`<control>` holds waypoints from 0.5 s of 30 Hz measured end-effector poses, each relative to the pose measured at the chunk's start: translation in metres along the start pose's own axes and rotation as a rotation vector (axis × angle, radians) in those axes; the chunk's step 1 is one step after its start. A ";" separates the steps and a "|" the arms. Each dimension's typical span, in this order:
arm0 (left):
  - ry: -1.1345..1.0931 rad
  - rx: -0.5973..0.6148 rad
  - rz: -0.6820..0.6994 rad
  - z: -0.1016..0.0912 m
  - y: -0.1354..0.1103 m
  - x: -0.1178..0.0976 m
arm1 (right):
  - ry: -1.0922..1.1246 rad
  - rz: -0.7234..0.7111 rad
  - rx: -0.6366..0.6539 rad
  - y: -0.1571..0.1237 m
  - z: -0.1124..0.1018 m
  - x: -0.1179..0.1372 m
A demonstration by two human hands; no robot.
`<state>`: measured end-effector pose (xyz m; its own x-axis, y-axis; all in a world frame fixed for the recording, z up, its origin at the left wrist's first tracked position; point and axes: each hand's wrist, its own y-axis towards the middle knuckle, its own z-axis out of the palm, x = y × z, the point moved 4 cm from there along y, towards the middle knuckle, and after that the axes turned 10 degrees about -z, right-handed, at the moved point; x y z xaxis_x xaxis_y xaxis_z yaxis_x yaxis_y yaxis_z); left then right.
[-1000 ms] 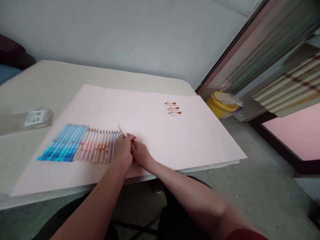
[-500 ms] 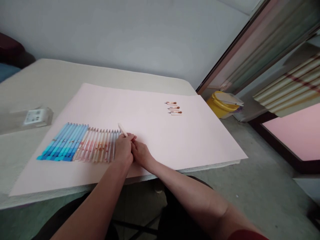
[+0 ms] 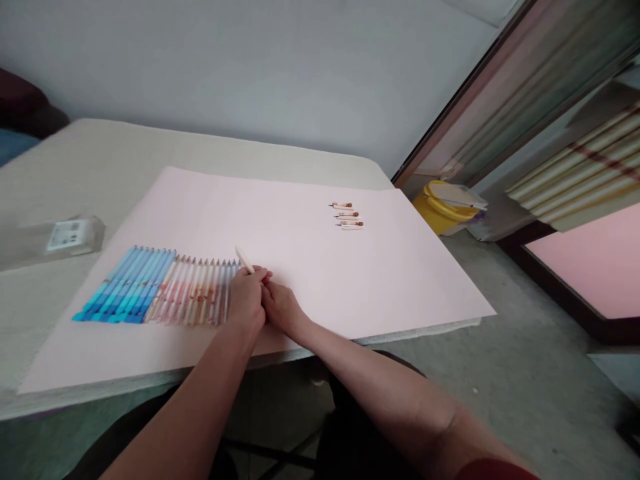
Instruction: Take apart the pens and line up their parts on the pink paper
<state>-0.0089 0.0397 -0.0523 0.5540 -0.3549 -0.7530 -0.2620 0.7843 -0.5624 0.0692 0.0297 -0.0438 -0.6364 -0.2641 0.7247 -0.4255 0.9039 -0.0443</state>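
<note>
Slim pale pen [image 3: 244, 259], plain whitish barrel, gripped in left-hand fingers [image 3: 261, 273]; lower part hidden by fingers, exposed narrow end jutting out beyond them, slanting forward and leftward.

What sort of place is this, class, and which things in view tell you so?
Probably a plain indoor workroom, though it could be a home: a table bears a pink sheet with pens laid side by side, and a yellow bucket sits on the grey floor.
</note>
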 end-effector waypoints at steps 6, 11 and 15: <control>-0.006 -0.016 -0.002 0.000 0.000 0.000 | -0.001 -0.013 -0.001 0.000 0.001 0.000; -0.006 -0.021 -0.013 0.001 -0.001 -0.001 | 0.027 -0.007 -0.012 -0.001 0.000 0.000; 0.000 -0.021 -0.014 0.001 -0.002 -0.002 | 0.028 -0.017 -0.018 -0.001 0.000 0.000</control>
<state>-0.0085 0.0390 -0.0495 0.5579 -0.3653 -0.7452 -0.2707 0.7687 -0.5795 0.0691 0.0291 -0.0439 -0.6109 -0.2700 0.7442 -0.4244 0.9053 -0.0199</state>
